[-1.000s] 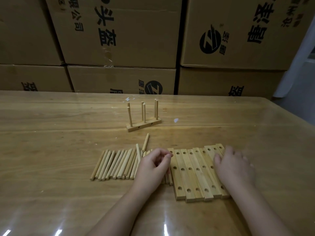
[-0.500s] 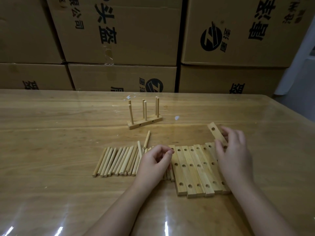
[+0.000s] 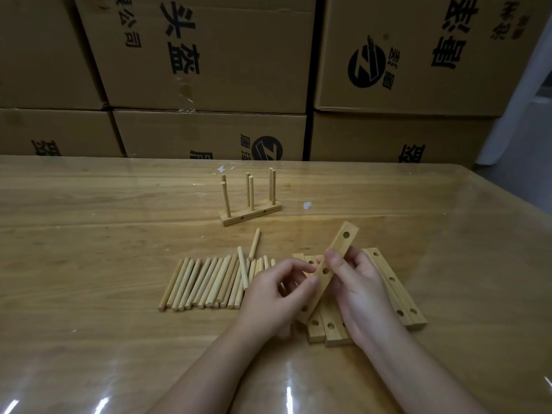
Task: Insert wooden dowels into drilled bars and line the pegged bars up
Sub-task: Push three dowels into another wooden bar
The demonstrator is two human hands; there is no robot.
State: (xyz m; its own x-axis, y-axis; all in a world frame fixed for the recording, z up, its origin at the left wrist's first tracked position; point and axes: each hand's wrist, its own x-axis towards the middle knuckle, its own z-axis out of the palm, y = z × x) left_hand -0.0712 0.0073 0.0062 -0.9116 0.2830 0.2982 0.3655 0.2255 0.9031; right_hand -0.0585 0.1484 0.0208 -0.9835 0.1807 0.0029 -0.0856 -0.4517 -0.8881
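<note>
Over the row of flat drilled wooden bars (image 3: pixel 394 291) on the glossy wooden tabletop (image 3: pixel 119 234), head view: one pale drilled wooden bar (image 3: pixel 346 234) is now lifted off that row's right end and tilted between both hands, so pegging can start. Right hand (image 3: pixel 361 291) fingers (image 3: pixel 340 268) pinch its middle. Left hand (image 3: pixel 274 294) has left the loose round wooden dowels (image 3: pixel 206 282). Its fingers are curled at the bar's left edge; grip or mere touch, can't tell.

pale drilled bar (image 3: pixel 341 244) tilted above flat bars (image 3: pixel 400 297), loose dowels (image 3: pixel 206 282) just left, pegged bar (image 3: pixel 251 212) farther back
</note>
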